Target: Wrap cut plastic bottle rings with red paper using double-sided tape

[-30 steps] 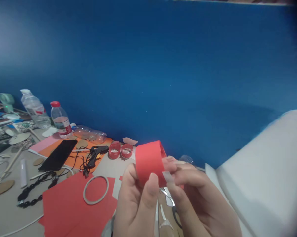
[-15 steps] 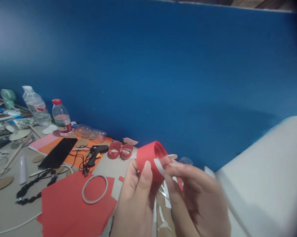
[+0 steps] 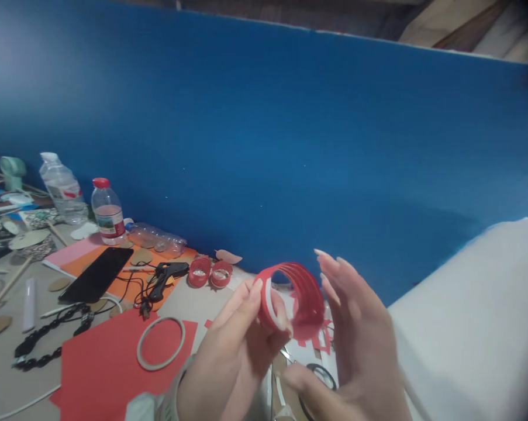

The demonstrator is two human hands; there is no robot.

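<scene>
While bottles [image 3: 108,213], a phone [image 3: 96,282] and a glue gun [image 3: 165,276] crowd the far left of the table [image 3: 9,362], a red sheet [image 3: 110,368] lies nearer with a grey ring [image 3: 160,343] on it, and two small red coils [image 3: 210,272] sit against the blue wall [image 3: 290,146]. At centre, the left hand [image 3: 233,356] grasps a slit red paper loop [image 3: 292,295], thumb and fingers pinching its near rim where a white tape strip [image 3: 269,298] crosses the seam. The loop is raised above the table, its open mouth turned toward the camera, the cut bands showing inside. Just to its right, the right hand [image 3: 355,345] is released, fingers spread and straight, close beside the loop's far rim; whether the fingertips touch it cannot be told. Scissors [image 3: 318,374] lie below the hands, partly hidden. A white surface [image 3: 474,316] fills the right edge. Judged from this pose, the seam holds best if the pinch stays light and square on the tape, so the thin bands do not buckle, and the open hand steadies the rim rather than squeezing it.
</scene>
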